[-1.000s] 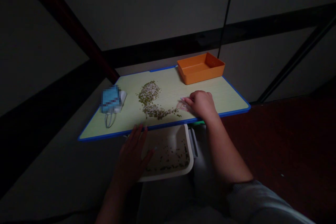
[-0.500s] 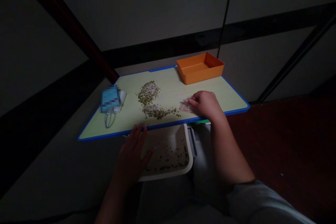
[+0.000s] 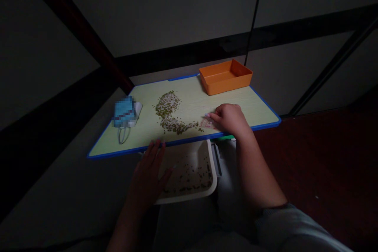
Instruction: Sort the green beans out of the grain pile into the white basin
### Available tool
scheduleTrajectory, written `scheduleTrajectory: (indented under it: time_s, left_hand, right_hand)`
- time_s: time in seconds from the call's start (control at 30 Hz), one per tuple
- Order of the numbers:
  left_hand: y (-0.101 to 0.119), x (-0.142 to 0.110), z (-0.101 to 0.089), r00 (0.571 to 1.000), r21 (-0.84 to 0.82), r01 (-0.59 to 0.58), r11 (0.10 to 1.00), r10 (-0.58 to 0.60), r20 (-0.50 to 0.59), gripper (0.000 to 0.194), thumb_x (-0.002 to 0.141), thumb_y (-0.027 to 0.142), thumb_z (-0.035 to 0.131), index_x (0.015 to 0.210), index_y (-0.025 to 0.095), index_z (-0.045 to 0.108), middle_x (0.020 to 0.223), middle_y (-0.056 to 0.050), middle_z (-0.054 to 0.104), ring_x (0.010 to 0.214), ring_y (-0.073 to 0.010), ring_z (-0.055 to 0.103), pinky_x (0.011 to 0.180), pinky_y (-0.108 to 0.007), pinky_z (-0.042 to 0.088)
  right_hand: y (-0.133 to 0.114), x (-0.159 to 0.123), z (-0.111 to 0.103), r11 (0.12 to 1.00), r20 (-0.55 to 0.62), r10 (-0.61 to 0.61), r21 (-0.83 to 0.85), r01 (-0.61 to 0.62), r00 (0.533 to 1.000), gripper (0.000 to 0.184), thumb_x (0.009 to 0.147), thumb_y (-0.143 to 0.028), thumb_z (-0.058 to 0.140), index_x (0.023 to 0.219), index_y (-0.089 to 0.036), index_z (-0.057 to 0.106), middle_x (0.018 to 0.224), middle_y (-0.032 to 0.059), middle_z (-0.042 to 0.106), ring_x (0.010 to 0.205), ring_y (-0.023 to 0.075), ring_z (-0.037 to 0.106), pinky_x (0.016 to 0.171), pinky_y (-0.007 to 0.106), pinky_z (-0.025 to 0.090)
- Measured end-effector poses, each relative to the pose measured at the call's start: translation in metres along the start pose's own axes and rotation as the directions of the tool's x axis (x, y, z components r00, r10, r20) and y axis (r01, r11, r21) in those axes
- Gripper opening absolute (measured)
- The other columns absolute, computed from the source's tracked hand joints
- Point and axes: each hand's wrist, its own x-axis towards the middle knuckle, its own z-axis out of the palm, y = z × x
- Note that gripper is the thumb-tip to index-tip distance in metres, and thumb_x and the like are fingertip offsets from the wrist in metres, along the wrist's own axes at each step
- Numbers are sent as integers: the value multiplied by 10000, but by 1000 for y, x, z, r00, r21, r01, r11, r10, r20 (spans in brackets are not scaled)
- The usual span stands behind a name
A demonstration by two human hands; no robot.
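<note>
My left hand, fingers outstretched and thumb apart, lies over the left side of a white bin below the table's front edge. Its fingertips reach the blue edging. My right hand is closed, resting low over the right half of the pale table. Under its thumb and curled fingers shows a thin, see-through sheet with red print, partly hidden by the hand. To its left, small green-brown grains lie in a heap that trails toward the sheet. Dark grains are scattered inside the bin.
An orange open box stands at the table's back right. At the left edge lies a blurred blue item with a loop of cord and a white piece. A panelled wall rises behind the table.
My right hand has shifted slightly left, and the red-printed sheet has moved a little with it toward the grains. My left hand has stayed in place.
</note>
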Motion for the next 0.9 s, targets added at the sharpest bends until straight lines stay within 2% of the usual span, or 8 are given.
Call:
scheduleTrajectory:
  time_s: [0.3,0.47,0.73,0.9]
  left_hand:
    - [0,0,-1,1000,4,-9,1000,9,0,750,894,501,449,1508,237,110,1554,-132,287,1443,-278,237,1057,-477,396]
    - [0,0,-1,1000,-9,-18,1000,18,-5,768,887,505,461,1510,240,99,1552,-134,291,1444,-284,235,1071,-486,379]
    - [1,0,-1,1000,-7,-5,1000,6,9,759,890,504,459,1509,259,94,1562,-120,274,1447,-278,225,1062,-488,389]
    - [0,0,-1,1000,9,1,1000,-1,9,752,890,501,456,1508,242,113,1555,-131,285,1442,-286,237,1052,-486,397]
  right_hand:
    - [-2,4,4,985,-69,130,-103,-137,989,428,901,-490,481,759,-160,713,784,126,693,738,219,573,706,341,300]
    - [-4,5,8,993,-72,95,-61,-99,993,408,898,-483,498,740,-176,716,784,112,691,735,214,565,680,336,296]
    - [-2,0,3,999,-26,46,10,-46,999,406,889,-471,526,650,-185,686,667,68,656,647,170,517,617,311,248]
    - [-1,-1,1,999,-13,-8,44,8,1000,387,880,-465,544,662,-178,685,704,66,669,653,159,516,613,297,242]
